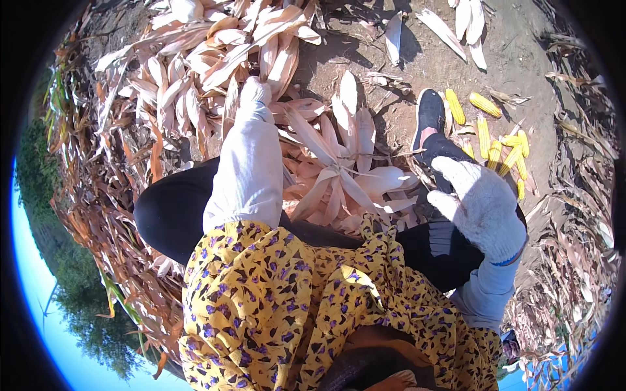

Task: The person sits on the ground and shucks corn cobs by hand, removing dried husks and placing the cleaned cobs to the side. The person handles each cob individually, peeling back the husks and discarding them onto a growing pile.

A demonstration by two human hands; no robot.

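Observation:
My left hand (255,94), in a white glove, reaches forward into a heap of corn ears in pale dry husks (222,42). It touches the husks at the heap's near edge. Its fingers bend down out of sight, so their grip is hidden. My right hand (479,205), also gloved in white, hovers by my right leg with thumb and fingers apart and nothing held. Several bare yellow corn cobs (494,153) lie on the ground just beyond it. Between my legs sits a pile of peeled-off husks (345,169), spread like petals.
My dark shoe (430,120) rests left of the yellow cobs. Loose husks (460,29) are scattered on bare soil (515,45) at the far side. Dry stalks and leaves (124,189) bank up along the left, with more stalks (580,215) on the right.

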